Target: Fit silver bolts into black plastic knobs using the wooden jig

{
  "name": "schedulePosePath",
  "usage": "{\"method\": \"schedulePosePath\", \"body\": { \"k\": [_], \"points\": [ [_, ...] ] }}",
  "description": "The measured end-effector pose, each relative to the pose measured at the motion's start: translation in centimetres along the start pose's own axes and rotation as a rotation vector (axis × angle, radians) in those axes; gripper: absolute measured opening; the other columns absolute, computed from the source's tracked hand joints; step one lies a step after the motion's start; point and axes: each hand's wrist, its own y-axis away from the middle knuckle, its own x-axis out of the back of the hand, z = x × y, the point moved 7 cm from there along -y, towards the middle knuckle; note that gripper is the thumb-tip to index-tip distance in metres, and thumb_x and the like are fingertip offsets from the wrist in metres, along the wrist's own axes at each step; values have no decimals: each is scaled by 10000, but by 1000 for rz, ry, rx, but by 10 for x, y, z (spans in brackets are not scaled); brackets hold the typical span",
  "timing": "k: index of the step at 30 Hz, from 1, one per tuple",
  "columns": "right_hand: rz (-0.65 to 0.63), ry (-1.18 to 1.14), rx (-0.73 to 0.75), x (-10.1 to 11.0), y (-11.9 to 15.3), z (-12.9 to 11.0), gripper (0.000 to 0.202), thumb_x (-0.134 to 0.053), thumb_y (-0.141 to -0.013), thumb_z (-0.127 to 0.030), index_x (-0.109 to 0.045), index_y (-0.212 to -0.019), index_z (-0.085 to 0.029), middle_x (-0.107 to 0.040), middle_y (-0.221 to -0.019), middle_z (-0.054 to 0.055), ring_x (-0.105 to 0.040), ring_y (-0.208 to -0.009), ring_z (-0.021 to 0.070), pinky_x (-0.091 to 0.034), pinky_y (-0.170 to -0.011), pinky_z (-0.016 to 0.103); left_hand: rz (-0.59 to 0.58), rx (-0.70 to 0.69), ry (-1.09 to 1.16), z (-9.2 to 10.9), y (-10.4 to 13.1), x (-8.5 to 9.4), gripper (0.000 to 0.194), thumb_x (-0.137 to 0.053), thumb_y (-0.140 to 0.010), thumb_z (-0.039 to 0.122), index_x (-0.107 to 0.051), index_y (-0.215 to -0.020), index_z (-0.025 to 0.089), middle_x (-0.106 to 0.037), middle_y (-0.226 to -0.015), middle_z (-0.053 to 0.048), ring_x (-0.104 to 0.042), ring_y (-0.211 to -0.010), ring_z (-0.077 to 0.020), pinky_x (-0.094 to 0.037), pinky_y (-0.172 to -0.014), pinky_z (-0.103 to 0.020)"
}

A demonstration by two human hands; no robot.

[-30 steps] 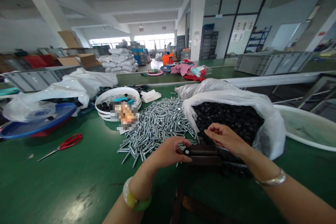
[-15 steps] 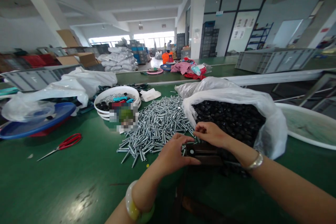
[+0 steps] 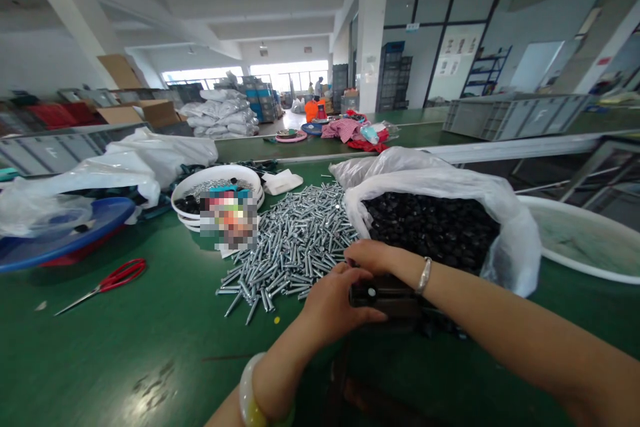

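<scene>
Just now the right hand (image 3: 373,257) has slid leftward from the bag (image 3: 520,233) of black parts (image 3: 430,223) to the edge of the heaped bolts (image 3: 300,233), so both hands work close together at the dark block (image 3: 403,310). That block sits in front of the bag, right of the left hand (image 3: 327,300), partly under the right forearm. The left grip is spread, thumb and fingers apart about the block's end, a pale disc (image 3: 371,292) showing between them; whether it presses, I can't tell. The right fingertips are hidden from me, so their grip and any load I can't tell either. On the green table (image 3: 100,347) lie red scissors (image 3: 123,273), with white bowls (image 3: 186,217) beside the bolts and a blue tray (image 3: 115,213) farther left. Beyond stand a grey crate (image 3: 520,117), piled sacks (image 3: 225,110) and bright windows (image 3: 290,73), with people small in the distance.
</scene>
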Motion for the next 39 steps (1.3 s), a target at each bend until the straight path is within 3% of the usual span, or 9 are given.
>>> {"method": "schedulePosePath", "body": {
  "k": [3,5,9,15,19,24,28,33,39],
  "points": [
    [12,3,1,0,2,2,351,-616,-656,-206,-637,-996,-120,-646,-1027,146,-602,-905,245,-429,-687,266,-7,-35,19,1,-2,1,302,-688,-663,378,-661,-930,241,-615,-867,-20,-563,-774,-181,-411,-678,-264],
    [-5,-5,3,-3,1,2,265,-611,-660,-211,-665,-906,-129,-669,-956,127,-615,-844,226,-427,-648,253,20,-27,25,1,-3,2,240,-682,-676,347,-661,-876,218,-618,-786,-8,-555,-736,-169,-398,-645,-252],
    [-18,-54,4,-6,-4,3,91,-611,-640,-191,-675,-672,-134,-689,-729,85,-617,-678,195,-402,-557,238,38,-8,38,1,-3,0,426,-741,-579,423,-625,-930,212,-622,-880,-17,-546,-742,-172,-389,-620,-249],
    [194,-207,-69,13,7,19,178,-611,-621,-152,-678,-786,-166,-694,-790,35,-607,-725,153,-409,-600,202,9,-27,33,-7,-5,1,369,-696,-640,412,-628,-947,219,-607,-875,-16,-524,-717,-158,-374,-602,-245],
    [393,-322,-239,30,37,52,264,-493,-760,-188,-633,-981,-149,-692,-812,29,-621,-659,121,-439,-582,194,5,-27,149,-13,-9,2,295,-667,-677,396,-634,-892,196,-597,-794,-3,-485,-636,-125,-359,-567,-227],
    [555,-324,-529,38,105,130,417,-320,-835,-163,-509,-1205,-117,-674,-967,88,-639,-728,147,-477,-638,240,-2,31,348,-26,-15,-4,293,-608,-735,396,-620,-909,159,-566,-704,4,-437,-555,-96,-343,-527,-211],
    [530,-266,-606,25,130,161,331,-381,-821,-190,-643,-1023,-176,-678,-993,61,-615,-907,192,-460,-795,277,9,62,480,-35,-19,-12,291,-574,-765,409,-615,-888,148,-594,-721,-18,-491,-604,-114,-373,-570,-219],
    [468,-230,-598,4,109,160,305,-456,-825,-302,-628,-1060,-211,-660,-1067,48,-620,-889,187,-454,-797,270,13,89,622,-40,-20,-16,298,-589,-758,417,-600,-871,141,-575,-700,-3,-502,-621,-108,-380,-602,-218],
    [412,-173,-618,6,100,169,200,-518,-769,-262,-670,-859,-170,-689,-878,78,-618,-809,202,-442,-722,270,39,102,638,-44,-19,-12,309,-610,-739,419,-603,-850,131,-571,-678,-2,-496,-625,-107,-377,-603,-222]
  ]
}}
